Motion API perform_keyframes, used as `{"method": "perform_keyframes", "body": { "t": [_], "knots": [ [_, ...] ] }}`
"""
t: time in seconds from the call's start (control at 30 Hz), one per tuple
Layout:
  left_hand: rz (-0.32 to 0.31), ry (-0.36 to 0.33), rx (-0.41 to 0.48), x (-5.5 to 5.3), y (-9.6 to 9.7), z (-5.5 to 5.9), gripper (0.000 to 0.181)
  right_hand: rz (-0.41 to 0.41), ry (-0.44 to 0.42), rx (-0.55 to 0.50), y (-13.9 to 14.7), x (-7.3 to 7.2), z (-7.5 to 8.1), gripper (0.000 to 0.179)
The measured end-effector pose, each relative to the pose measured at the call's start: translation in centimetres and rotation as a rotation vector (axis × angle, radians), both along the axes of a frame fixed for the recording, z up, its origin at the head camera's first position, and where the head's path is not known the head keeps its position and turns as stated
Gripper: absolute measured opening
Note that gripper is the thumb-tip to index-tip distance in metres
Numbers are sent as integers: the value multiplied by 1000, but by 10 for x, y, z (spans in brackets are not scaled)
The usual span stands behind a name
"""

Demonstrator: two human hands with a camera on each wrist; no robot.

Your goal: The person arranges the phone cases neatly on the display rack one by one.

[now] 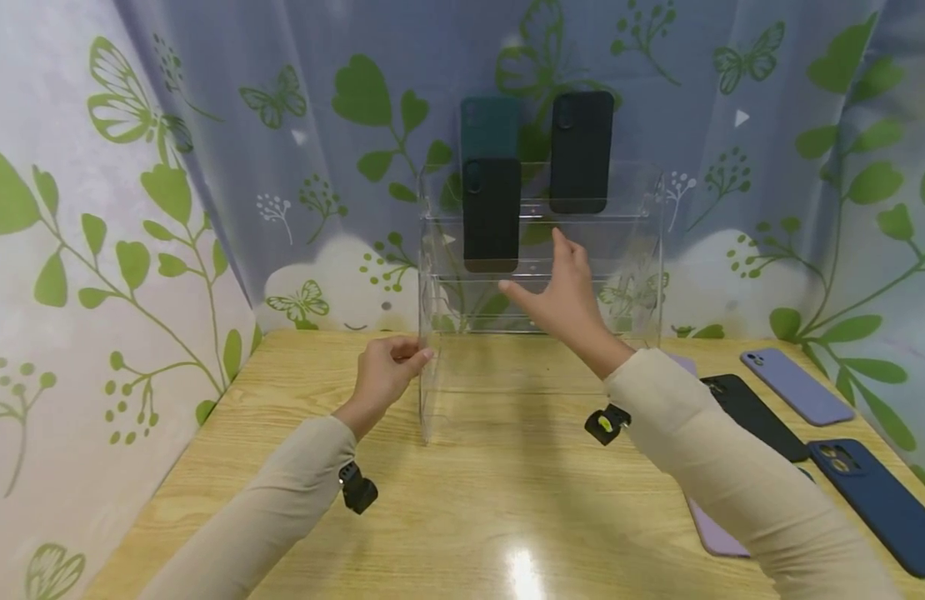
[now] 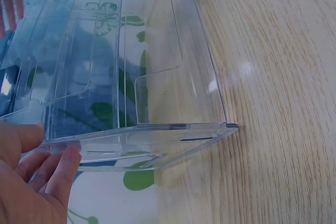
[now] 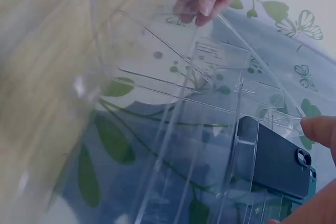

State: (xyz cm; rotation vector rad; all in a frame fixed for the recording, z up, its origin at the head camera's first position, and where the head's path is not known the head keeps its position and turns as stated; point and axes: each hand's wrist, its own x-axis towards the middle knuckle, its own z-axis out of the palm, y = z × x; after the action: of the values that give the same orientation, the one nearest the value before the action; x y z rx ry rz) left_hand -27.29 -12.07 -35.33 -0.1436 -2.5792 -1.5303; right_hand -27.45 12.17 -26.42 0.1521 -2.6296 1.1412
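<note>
A clear acrylic tiered display stand [image 1: 635, 217] stands on the table. My left hand [image 1: 387, 371] pinches the edge of its left side panel between thumb and fingers, as the left wrist view also shows. My right hand [image 1: 567, 304] is in front of the tiers, thumb and fingers spread apart, with nothing in it. Just beyond its thumb, a black phone case [image 1: 492, 217] stands on a middle tier, overlapping a teal phone case [image 1: 489, 125] behind it. Another black phone case [image 1: 582, 150] stands on the top tier to the right.
More phone cases lie at the table's right: a lavender one [image 1: 796, 387], a black one [image 1: 755, 414], a navy blue one [image 1: 878, 504] and a pinkish-purple one [image 1: 713, 533] partly under my right sleeve. A leaf-patterned curtain [image 1: 312, 167] hangs behind the stand.
</note>
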Motion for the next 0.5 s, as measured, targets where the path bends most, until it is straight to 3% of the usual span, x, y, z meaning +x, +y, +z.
{"method": "perform_keyframes", "body": {
  "t": [0.23,0.5],
  "knots": [
    [-6,-12,11,1,0,1,33,10,-81,-1,33,29,-19,102],
    [-16,-15,20,-1,0,-2,35,-17,-60,13,73,65,-39,100]
  ]
}}
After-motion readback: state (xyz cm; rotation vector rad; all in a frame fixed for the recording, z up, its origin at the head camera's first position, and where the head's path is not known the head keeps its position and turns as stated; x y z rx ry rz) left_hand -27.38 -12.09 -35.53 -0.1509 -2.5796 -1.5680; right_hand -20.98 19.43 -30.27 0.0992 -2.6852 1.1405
